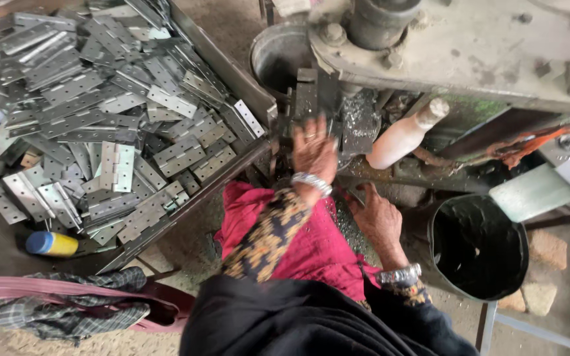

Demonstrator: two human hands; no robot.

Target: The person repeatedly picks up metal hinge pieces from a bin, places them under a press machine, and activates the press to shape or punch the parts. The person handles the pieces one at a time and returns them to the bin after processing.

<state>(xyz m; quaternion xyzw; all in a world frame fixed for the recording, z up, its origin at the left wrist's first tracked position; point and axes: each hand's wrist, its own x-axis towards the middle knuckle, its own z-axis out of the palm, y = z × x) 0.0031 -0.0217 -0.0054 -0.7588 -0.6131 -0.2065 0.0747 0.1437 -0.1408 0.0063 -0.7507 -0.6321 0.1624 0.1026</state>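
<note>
A: From the head view, how far along is the work?

B: Most of it looks left, I'd judge. The tray (pixel 229 66) at the left is heaped with flat grey hinges (pixel 117 165), piled up to its right edge and near corner. I can't tell done ones from those waiting.

A: And the hands?

B: The left hand (pixel 313 150) is raised at the press (pixel 311 99), just off the tray's right edge, fingers spread and blurred. Whether it has a hinge I cannot tell; nothing shows clearly in it. The right hand (pixel 377 221) lies lower, palm down and loosely open on the gritty machine base, holding nothing that I can see.

A: How do the hinges look?

B: Thin stamped steel leaves, dull silver, with rows of small screw holes. Some are folded, some lie open, all jumbled at angles.

A: Anything else about?

B: A black bucket (pixel 476 247) near the right hand, a white handle (pixel 404 135) sticking out of the machine, a yellow and blue bottle (pixel 51 244) by the tray's near edge, and a checked cloth (pixel 61 310) below it.
</note>
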